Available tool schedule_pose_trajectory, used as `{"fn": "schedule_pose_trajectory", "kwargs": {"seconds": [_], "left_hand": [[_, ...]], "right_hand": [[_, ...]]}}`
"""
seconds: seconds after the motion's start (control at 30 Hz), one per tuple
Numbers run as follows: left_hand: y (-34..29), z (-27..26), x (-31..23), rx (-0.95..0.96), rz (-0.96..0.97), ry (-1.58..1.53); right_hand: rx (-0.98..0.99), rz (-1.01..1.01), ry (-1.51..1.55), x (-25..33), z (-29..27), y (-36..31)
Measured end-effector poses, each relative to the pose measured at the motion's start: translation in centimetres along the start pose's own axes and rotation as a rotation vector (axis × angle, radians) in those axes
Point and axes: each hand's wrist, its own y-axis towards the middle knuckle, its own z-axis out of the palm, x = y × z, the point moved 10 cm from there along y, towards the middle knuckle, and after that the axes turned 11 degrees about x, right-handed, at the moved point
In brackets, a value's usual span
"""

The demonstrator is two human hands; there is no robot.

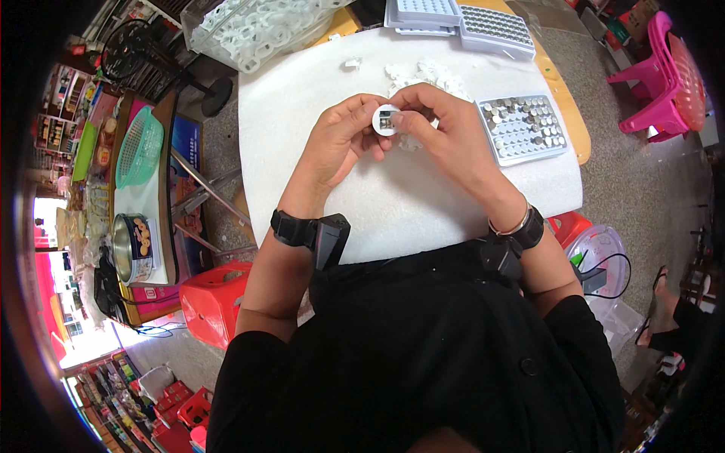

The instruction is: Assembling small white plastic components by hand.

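Between my two hands, above the white-covered table (377, 215), is a small round white plastic housing (380, 130) with dark and metallic parts inside. My left hand (343, 136) grips its left edge, fingers curled behind. My right hand (449, 132) closes on it from the right, the thumb tip lying on its inner face. Whether the right fingers also pinch a small part cannot be seen. Just beyond the hands lies a heap of small white plastic pieces (427, 74). Right of my right hand sits a pale tray (516, 158) of silver button cells (538, 140).
A clear bin (249, 66) of white ring-shaped parts stands at the far left. Stacked trays (496, 34) stand at the far right. Red stools (215, 302) flank the table, and a pink chair (661, 90) is farther right. Another person's foot (658, 306) shows at right.
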Motion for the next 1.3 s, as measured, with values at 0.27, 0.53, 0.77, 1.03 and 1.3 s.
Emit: {"fn": "schedule_pose_trajectory", "kwargs": {"seconds": [0.27, 0.53, 0.77, 1.03, 1.3], "left_hand": [[0.2, 1.0, -0.7, -0.117, 0.046, 0.195], [-0.8, -2.7, -2.6, -0.203, 0.268, 0.026], [-1.3, -3.1, -2.7, -0.267, 0.239, 0.034], [-1.7, -3.2, -2.6, -0.274, 0.247, 0.061], [-1.5, -2.9, -2.4, -0.274, 0.217, 0.079]], "right_hand": [[-0.088, 0.381, 0.618, -4.6, 0.2, -1.1], [-0.034, 0.233, 0.032, -2.6, -1.8, -0.7], [0.21, 0.068, -0.661, -1.3, 1.0, -2.0], [0.134, 0.158, -0.408, -1.4, -0.6, -2.0], [0.141, 0.435, 0.43, -4.5, -0.1, -3.4]]}}
